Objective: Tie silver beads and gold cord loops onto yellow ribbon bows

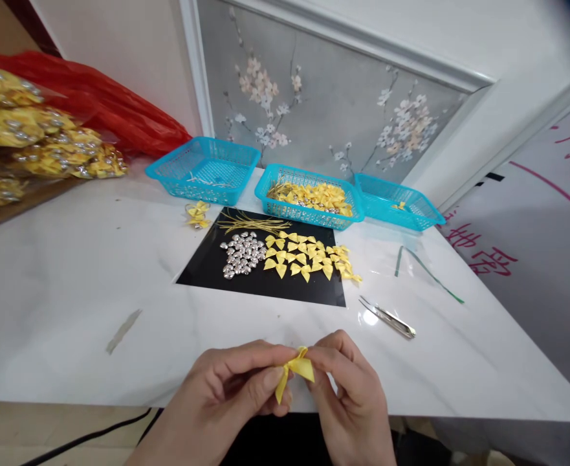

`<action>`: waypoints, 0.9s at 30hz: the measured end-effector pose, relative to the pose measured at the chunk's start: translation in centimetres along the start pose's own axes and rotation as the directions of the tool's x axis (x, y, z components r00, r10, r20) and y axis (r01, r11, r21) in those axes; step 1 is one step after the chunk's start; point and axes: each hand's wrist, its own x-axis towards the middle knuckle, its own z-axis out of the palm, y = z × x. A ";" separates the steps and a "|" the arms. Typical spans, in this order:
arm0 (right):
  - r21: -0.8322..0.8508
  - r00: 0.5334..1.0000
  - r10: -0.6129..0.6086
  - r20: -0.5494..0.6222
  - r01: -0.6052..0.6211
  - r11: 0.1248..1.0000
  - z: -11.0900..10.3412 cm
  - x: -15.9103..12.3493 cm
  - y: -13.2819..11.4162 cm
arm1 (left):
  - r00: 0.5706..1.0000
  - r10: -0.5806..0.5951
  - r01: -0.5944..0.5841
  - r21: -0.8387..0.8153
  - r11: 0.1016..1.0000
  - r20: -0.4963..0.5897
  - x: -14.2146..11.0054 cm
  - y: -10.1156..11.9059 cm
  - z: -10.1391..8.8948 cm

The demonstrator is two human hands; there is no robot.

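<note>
Close to the table's front edge, a yellow ribbon bow (298, 369) is pinched between my two hands. My left hand (236, 388) has its thumb and forefinger closed on the bow's left side. On the other side, the fingertips of my right hand (347, 388) grip its right loop. Beyond them lies a black mat (255, 292) bearing a heap of silver heart-shaped beads (243, 254), several yellow bows (306, 252) and a bundle of gold cords (253, 223). Tweezers (389, 317) rest on the table to the right of the mat.
Three blue baskets stand along the back: a left one (202, 191), a middle one (308, 217) full of yellow bows, and a right one (396, 217). Bagged bows (46, 142) are piled at far left beside a red plastic bag (105, 103). A green strip (433, 278) lies at right.
</note>
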 end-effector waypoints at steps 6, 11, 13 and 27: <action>0.035 0.998 0.056 -0.033 -0.055 0.998 0.5 -0.2 -0.1 | 0.997 0.004 -0.009 0.073 0.997 0.071 0.1 -0.1 -0.3; 0.082 0.978 0.194 -0.073 -0.188 0.979 1.0 -0.7 -0.3 | 0.986 0.164 -0.167 0.238 0.957 0.032 0.4 -0.2 -0.3; -0.028 0.986 0.124 -0.110 -0.128 0.991 0.9 -0.6 -0.5 | 0.963 0.270 -0.257 0.327 0.909 0.008 0.5 -0.2 -0.3; -0.350 0.882 -0.431 -0.191 0.349 0.869 3.8 0.9 -2.6 | 0.909 0.416 -0.335 0.528 0.780 -0.039 1.2 -0.3 -0.7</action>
